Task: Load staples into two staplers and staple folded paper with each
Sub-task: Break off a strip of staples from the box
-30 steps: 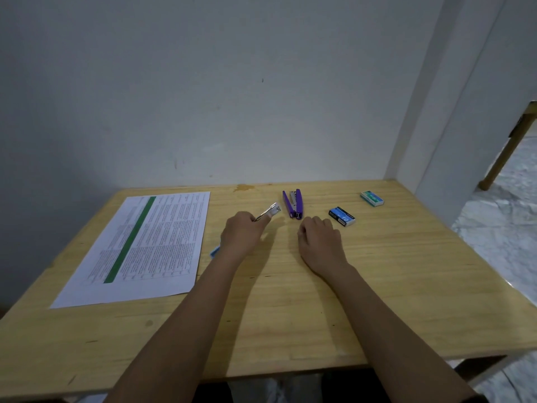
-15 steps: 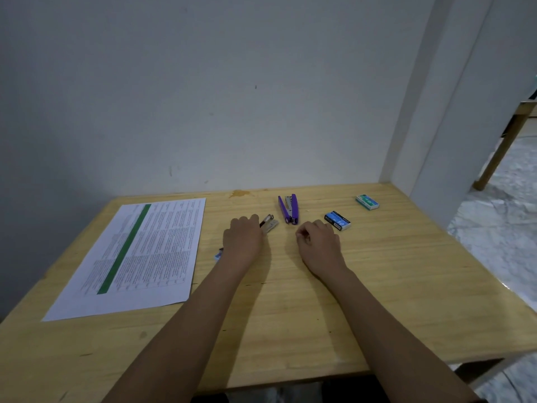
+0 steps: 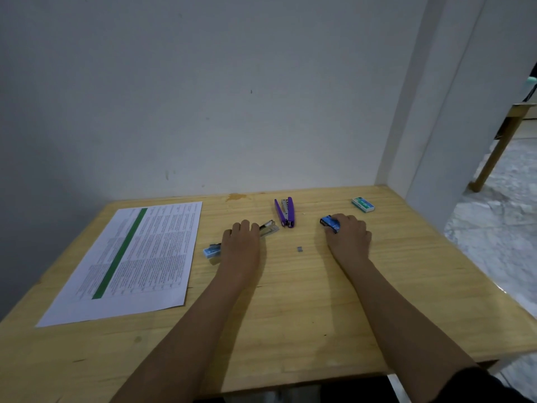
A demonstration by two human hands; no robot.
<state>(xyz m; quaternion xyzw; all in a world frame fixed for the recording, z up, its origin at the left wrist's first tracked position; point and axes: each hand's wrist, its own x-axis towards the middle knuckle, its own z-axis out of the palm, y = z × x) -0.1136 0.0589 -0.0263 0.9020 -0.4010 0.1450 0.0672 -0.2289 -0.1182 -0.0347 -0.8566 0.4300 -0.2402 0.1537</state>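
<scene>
The left hand (image 3: 241,242) curls over the blue stapler (image 3: 211,252) on the desk (image 3: 290,315). The right hand (image 3: 348,237) clasps the blue staple box (image 3: 329,223) in its fingers.

I see the white printed paper sheet (image 3: 128,257) frame-left on the pale wooden table (image 3: 290,330). Right of it, my left hand (image 3: 242,245) lies over the light-blue metal stapler (image 3: 211,252); the purple plastic stapler (image 3: 286,212) sits upper-right of that. A small grey staple strip (image 3: 300,249) lies between my hands. My right hand (image 3: 348,237) is on the dark-blue staple box (image 3: 329,223), with the green staple box (image 3: 362,204) farther upper-right.
</scene>
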